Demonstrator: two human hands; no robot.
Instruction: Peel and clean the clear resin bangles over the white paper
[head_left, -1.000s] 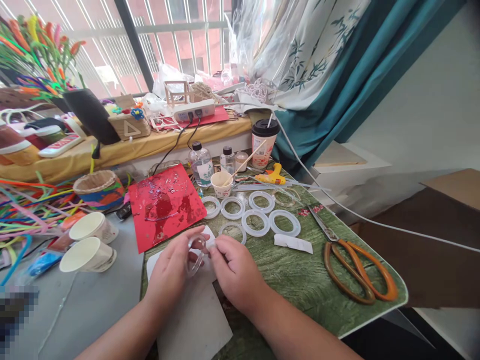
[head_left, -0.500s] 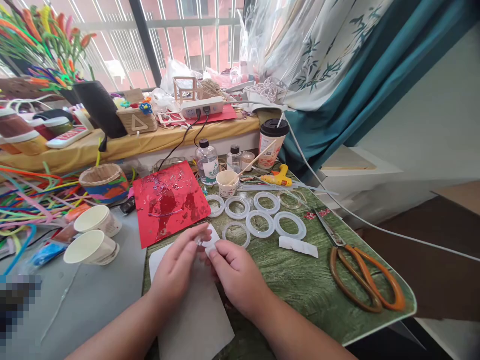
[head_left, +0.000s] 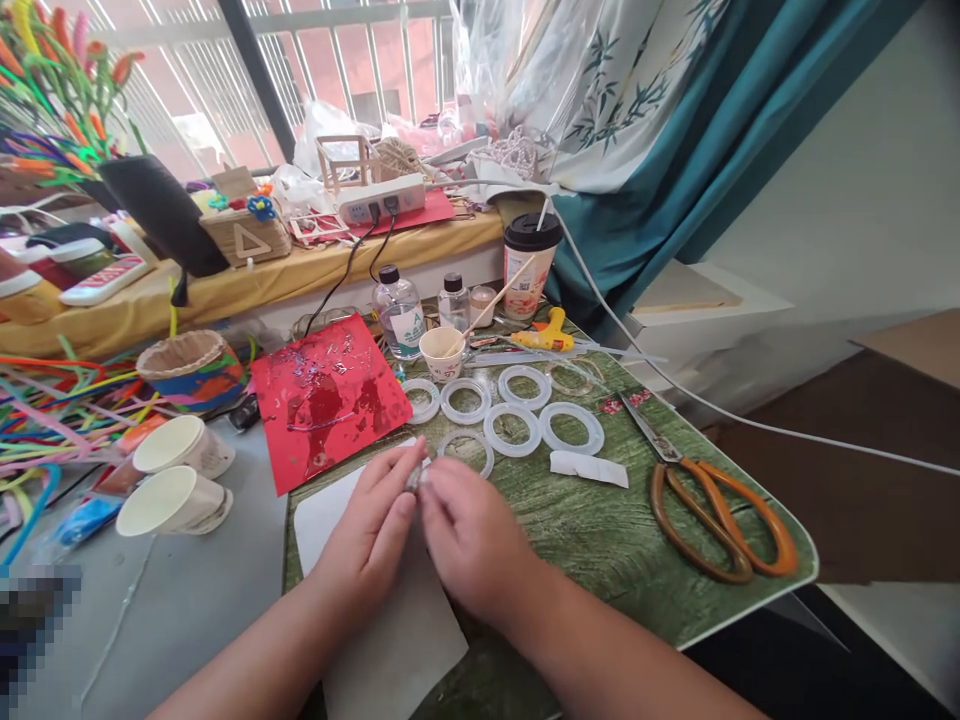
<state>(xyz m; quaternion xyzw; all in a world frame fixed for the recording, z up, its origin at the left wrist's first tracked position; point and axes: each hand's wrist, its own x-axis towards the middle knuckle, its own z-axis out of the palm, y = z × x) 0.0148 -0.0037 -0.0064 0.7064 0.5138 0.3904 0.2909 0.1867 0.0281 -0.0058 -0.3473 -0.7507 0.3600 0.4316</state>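
Note:
Above a white sheet of paper (head_left: 375,640), my two hands meet, fingertips touching. My left hand (head_left: 367,525) is closed, with a small clear, shiny piece (head_left: 413,479) between thumb and fingers; its exact kind is too small to tell. Curled against it from the other side, my right hand (head_left: 476,530) pinches a small white scrap of paper, now mostly hidden by the fingers. Just beyond lie several translucent ring moulds (head_left: 512,430). A folded white paper strip (head_left: 589,468) rests to the right of them.
Large orange-handled scissors (head_left: 712,520) lie at the right. Behind the rings stand a paper cup (head_left: 442,353) with a stick, bottles (head_left: 397,315), a lidded drink cup (head_left: 529,270) and a yellow glue gun (head_left: 546,333). A wet red sheet (head_left: 330,400) and tipped cups (head_left: 176,500) are left.
My right hand has turned inward and closed nearer my left fingers, covering most of the white scrap. The camera view has shifted slightly; the table items stay put.

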